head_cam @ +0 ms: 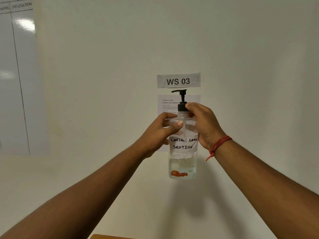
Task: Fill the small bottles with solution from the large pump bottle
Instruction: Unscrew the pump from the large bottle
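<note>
Both arms stretched forward. Left hand (161, 130) grips upper body of pump bottle (183, 152), thumb across front. Right hand (203, 123) fingers curled round black pump collar (182, 107). Bottle upright, held in air before wall. Behind: task sheet (168, 105), "WS 03" sign (178, 81); whiteboard (17, 80) far left.

I am seeing the left hand (161, 131) gripping the shoulder of the clear pump bottle (183, 157), held upright before the wall, while the right hand (201, 121) is pinching its black pump collar (182, 106) below the "WS 03" sign (178, 81).
</note>
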Available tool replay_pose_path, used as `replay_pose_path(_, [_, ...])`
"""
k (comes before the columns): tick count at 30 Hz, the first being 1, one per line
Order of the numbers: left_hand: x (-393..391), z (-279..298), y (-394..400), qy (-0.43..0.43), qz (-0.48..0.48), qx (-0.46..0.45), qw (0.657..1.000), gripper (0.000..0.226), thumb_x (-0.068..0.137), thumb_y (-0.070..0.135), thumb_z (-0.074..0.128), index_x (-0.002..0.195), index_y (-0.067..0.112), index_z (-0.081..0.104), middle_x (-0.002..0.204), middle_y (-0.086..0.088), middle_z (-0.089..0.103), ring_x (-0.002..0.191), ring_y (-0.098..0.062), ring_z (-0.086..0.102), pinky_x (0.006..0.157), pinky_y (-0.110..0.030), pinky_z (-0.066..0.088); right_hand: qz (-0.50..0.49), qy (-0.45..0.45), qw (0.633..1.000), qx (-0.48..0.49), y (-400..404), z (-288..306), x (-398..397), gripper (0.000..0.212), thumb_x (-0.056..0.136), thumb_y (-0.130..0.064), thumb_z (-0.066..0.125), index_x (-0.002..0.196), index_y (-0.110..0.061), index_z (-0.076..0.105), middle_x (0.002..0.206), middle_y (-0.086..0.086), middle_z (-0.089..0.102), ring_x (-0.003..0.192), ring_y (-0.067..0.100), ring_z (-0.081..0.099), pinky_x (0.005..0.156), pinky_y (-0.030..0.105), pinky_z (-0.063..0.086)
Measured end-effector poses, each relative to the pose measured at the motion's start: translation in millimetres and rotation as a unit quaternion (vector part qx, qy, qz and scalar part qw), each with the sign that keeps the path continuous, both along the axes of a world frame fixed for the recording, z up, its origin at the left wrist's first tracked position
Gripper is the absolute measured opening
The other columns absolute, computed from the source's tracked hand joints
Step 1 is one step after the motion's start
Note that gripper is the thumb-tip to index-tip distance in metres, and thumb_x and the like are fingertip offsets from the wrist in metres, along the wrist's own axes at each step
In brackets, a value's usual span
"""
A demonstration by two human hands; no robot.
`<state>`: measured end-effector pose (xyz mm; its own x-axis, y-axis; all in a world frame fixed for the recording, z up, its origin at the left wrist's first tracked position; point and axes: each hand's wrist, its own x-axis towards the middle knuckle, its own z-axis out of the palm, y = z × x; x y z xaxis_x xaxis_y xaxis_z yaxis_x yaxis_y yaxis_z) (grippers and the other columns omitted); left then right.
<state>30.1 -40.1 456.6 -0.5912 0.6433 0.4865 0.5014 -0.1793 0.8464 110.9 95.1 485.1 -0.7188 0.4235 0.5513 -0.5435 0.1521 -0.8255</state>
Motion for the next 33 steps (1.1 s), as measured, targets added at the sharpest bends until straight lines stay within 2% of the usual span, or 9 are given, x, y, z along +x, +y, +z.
replay_pose_path(5, [-0.6,-1.3,1.4,0.002,-0.001,-0.002,1.000,0.061,0.081,0.048,0.070,0.133,0.022,0.052,0.129,-0.008,0.065,0.112,-0.026,0.070,0.093,-0.057,0.058,0.010,-0.007,1.000,-0.005,0.9,-2.8,0.0,0.028,0.100,-0.027,0.046,0.107,-0.016,0.072,0.106,0.005,0.075,0.107,0.028,0.067,0.094,0.051,0.055])
replay_pose_path(13, [-0.8,-3.3,3.8,0.000,-0.001,-0.003,1.000,0.061,0.080,0.049,0.070,0.132,0.023,0.052,0.128,-0.007,0.065,0.112,-0.026,0.070,0.094,-0.057,0.058,0.010,0.010,1.000,0.012,2.7,-4.5,0.4,0.019,0.096,-0.026,0.061,0.106,-0.014,0.070,0.105,0.004,0.075,0.100,0.022,0.071,0.089,0.046,0.058])
replay_pose_path(19, [-2.0,-5.3,4.2,-0.004,-0.003,0.001,1.000,0.062,0.081,0.048,0.071,0.133,0.021,0.052,0.129,-0.008,0.066,0.112,-0.027,0.070,0.093,-0.056,0.059,0.014,0.015,1.000,0.023,4.7,-6.6,-1.5,0.019,0.094,-0.021,0.064,0.106,-0.008,0.070,0.105,0.007,0.075,0.098,0.024,0.072,0.089,0.049,0.058])
replay_pose_path(24, [-3.3,-10.9,5.8,-0.004,-0.003,-0.002,1.000,0.048,0.091,0.040,0.072,0.130,0.022,0.053,0.128,-0.007,0.065,0.110,-0.024,0.071,0.093,-0.051,0.059,-0.015,0.033,0.999,0.037,6.1,-5.1,-1.7,0.020,0.093,-0.024,0.065,0.105,-0.010,0.072,0.103,0.005,0.076,0.097,0.023,0.072,0.093,0.051,0.056])
replay_pose_path(28, [-7.2,-21.4,5.0,-0.005,0.002,-0.007,1.000,0.056,0.081,0.044,0.072,0.129,0.022,0.054,0.127,-0.005,0.065,0.111,-0.023,0.071,0.095,-0.049,0.059,-0.038,0.034,0.997,0.063,9.5,-1.3,-0.5,0.017,0.089,-0.032,0.068,0.100,-0.020,0.074,0.102,0.000,0.076,0.103,0.021,0.069,0.099,0.052,0.051])
replay_pose_path(31, [-11.0,-32.8,5.2,-0.005,0.009,-0.018,1.000,0.055,0.081,0.045,0.073,0.127,0.024,0.055,0.127,-0.002,0.067,0.112,-0.020,0.070,0.096,-0.044,0.058,-0.050,0.040,0.996,0.066,13.2,0.0,1.5,0.017,0.089,-0.032,0.068,0.101,-0.022,0.074,0.101,-0.003,0.076,0.103,0.018,0.068,0.101,0.048,0.050])
replay_pose_path(33, [-13.3,-41.3,5.4,-0.003,0.007,-0.024,1.000,0.047,0.087,0.041,0.075,0.126,0.024,0.055,0.126,0.002,0.069,0.112,-0.015,0.070,0.095,-0.036,0.057,-0.054,0.045,0.995,0.068,14.6,-0.5,2.3,0.016,0.090,-0.031,0.067,0.102,-0.022,0.073,0.101,-0.003,0.076,0.102,0.016,0.068,0.098,0.043,0.052])
